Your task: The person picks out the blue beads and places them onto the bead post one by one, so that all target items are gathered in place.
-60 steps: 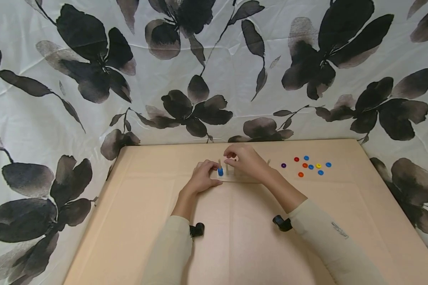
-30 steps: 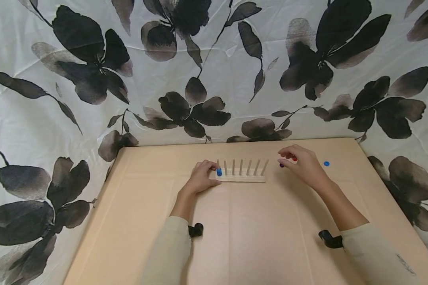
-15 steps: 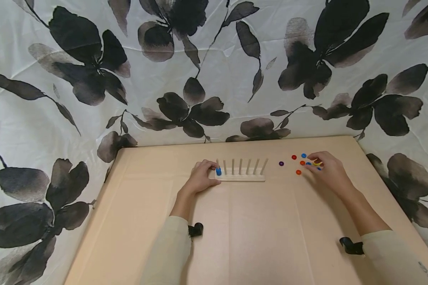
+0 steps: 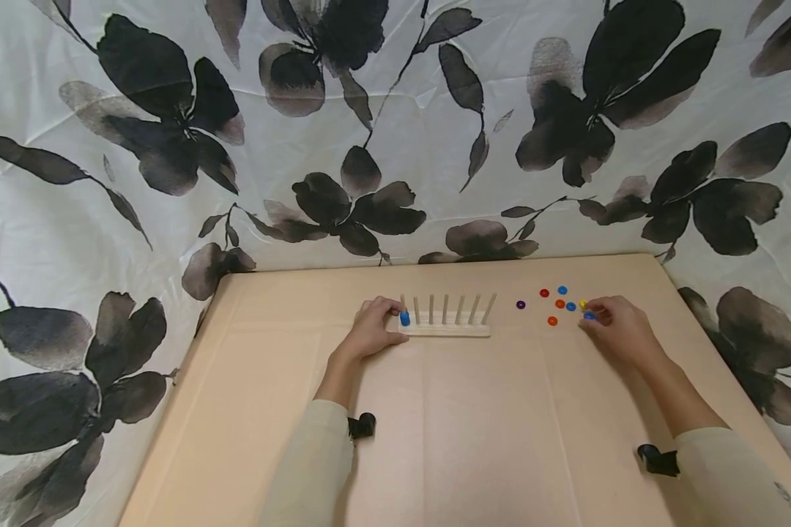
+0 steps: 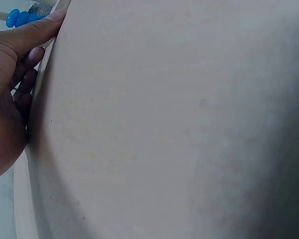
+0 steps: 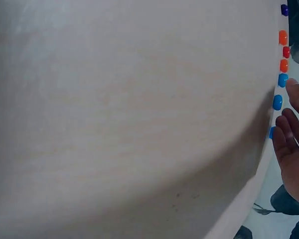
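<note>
My left hand [image 4: 371, 329] grips the left end of a wooden peg rack [image 4: 451, 331], thumb on its front edge. Blue beads [image 4: 405, 318] are stacked on the leftmost peg; the left wrist view shows these blue beads [image 5: 21, 19] beside the thumb. On the right, my right hand [image 4: 622, 329] is over the loose beads, thumb and fingers apart around a blue bead [image 4: 589, 315]. A yellow bead [image 4: 583, 304] lies partly hidden by its fingertips. The right wrist view has the blue bead [image 6: 277, 102] near the gap between thumb and fingers of the right hand [image 6: 294, 144].
Left of the right hand lie a purple bead [image 4: 521, 305], a red bead [image 4: 544, 293], orange beads [image 4: 552, 320] and more blue beads [image 4: 562, 290]. The other upright pegs [image 4: 444, 309] carry no beads. A floral cloth [image 4: 369, 132] hangs behind the table [image 4: 435, 424].
The right hand has moved from above the rack rightward to the loose beads, and lowered onto the yellow and blue ones. The left hand has stayed at the rack's left end.
</note>
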Action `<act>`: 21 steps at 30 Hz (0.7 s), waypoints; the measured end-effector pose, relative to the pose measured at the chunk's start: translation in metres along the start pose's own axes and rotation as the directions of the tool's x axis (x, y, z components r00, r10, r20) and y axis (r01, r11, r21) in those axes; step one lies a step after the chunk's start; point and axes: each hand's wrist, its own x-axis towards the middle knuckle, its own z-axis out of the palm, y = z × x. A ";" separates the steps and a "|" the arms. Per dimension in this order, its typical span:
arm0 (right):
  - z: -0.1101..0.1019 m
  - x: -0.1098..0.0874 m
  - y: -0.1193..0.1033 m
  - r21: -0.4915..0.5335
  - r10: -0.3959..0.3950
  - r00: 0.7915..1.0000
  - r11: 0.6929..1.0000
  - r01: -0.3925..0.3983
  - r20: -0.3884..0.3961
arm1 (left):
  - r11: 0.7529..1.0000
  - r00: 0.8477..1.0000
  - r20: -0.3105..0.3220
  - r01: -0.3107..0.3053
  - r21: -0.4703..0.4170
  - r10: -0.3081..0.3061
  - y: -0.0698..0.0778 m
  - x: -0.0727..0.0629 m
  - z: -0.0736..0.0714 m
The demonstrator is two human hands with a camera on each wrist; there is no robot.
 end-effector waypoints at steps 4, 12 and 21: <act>0.003 0.001 0.004 -0.026 0.006 1.000 1.000 -0.006 0.008 | 1.000 1.000 0.001 -0.001 -0.002 0.001 0.000 -0.001 0.000; 0.006 0.001 0.007 -0.036 -0.004 1.000 0.999 0.004 -0.013 | 1.000 1.000 0.000 0.002 0.001 -0.002 -0.001 -0.001 0.000; 0.008 0.001 0.008 -0.039 -0.012 0.999 0.999 0.010 -0.045 | 1.000 1.000 -0.006 -0.001 -0.009 0.001 0.000 -0.001 0.000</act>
